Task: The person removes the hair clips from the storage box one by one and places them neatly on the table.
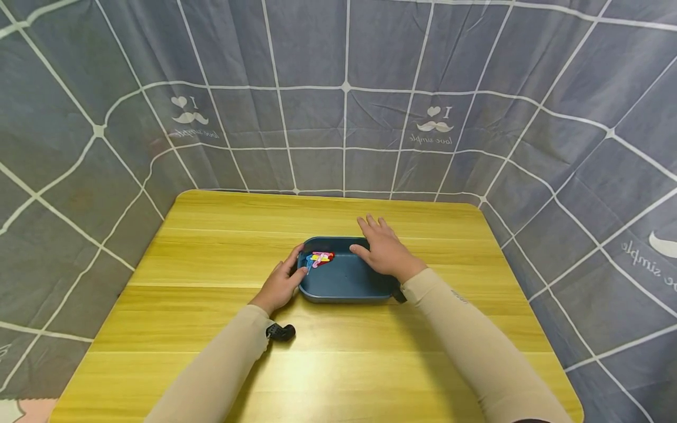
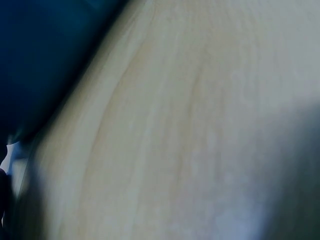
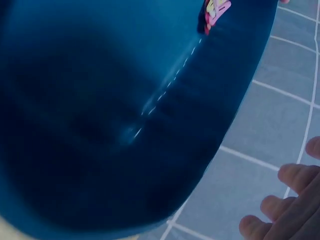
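Note:
A dark blue rectangular tray (image 1: 349,285) with raised walls stands on the table. Small clips (image 1: 321,258) in pink, red, yellow and blue lie in a heap at its left end, and part of the heap (image 3: 217,11) shows in the right wrist view. My left hand (image 1: 280,284) holds the tray's left end, thumb over the rim and fingers along the outside. Above the right part of the tray, my right hand (image 1: 388,251) is spread with straight fingers and nothing in it. The left wrist view catches only the tray's dark side (image 2: 45,55) and blurred wood.
The yellow wood-grain table (image 1: 222,252) spreads around the tray on every side. Grey curtains (image 1: 312,117) with white grid lines hang behind it and at both sides. A black wrist strap piece (image 1: 280,332) sticks out from the left sleeve.

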Tool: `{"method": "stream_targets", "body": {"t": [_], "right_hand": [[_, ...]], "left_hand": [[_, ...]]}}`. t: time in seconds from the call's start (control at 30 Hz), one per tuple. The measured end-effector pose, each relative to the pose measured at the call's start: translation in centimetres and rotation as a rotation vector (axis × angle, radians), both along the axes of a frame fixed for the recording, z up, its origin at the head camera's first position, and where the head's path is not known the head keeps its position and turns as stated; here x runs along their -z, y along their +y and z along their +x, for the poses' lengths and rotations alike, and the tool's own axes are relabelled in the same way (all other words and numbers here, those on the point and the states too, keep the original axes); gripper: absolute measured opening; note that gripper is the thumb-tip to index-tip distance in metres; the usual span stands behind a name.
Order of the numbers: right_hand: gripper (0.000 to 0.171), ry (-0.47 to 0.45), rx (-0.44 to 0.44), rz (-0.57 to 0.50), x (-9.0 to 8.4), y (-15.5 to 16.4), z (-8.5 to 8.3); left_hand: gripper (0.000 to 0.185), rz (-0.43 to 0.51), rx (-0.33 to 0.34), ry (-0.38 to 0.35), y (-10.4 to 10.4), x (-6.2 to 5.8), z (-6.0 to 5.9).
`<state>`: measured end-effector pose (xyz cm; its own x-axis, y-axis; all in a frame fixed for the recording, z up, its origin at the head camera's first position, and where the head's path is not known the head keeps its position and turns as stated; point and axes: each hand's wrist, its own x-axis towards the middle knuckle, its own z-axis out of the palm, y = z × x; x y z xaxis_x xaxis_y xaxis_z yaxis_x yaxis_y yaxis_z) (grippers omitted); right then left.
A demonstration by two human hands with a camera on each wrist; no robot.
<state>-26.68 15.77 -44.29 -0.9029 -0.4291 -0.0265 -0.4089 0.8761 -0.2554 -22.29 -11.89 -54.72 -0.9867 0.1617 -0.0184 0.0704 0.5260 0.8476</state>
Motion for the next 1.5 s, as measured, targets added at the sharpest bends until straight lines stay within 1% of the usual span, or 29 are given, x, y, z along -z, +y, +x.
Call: {"method": "stream_targets", "body": {"t": [0.17, 0.33, 0.57, 0.77, 0.97, 1.2, 1.5], "right_hand": [[0.068, -0.015, -0.06, -0.023, -0.3, -1.5, -0.1], [0.061, -0.051, -0.092, -0.062, -0.4, -2.9, -0.2], [0.057, -0.071, -0.152, -0.088, 0.3, -4.2, -0.7], [0.048, -0.092, -0.192, -0.124, 0.8, -5.1, -1.2], [0.04, -0.153, -0.186, -0.129, 1.5, -5.8, -2.0], [0.035, -0.221, -0.202, -0.148, 2.5, -6.6, -3.0], [0.033, -0.238, -0.195, -0.08, 4.2, -7.3, -3.7]], "left_hand": [[0.056, -0.002, -0.003, 0.002, 0.0, 0.0, 0.0], [0.056, -0.004, -0.013, -0.005, 0.0, -0.2, 0.0], [0.055, -0.013, -0.002, -0.006, 0.0, -0.3, 0.2], [0.055, -0.017, -0.012, 0.0, 0.1, -0.2, 0.2], [0.056, -0.022, -0.017, -0.009, 0.2, -0.1, 0.2], [0.055, -0.032, -0.02, -0.016, 0.2, -0.1, 0.3], [0.055, -0.069, -0.025, -0.013, 0.3, 0.0, 0.4]]}}
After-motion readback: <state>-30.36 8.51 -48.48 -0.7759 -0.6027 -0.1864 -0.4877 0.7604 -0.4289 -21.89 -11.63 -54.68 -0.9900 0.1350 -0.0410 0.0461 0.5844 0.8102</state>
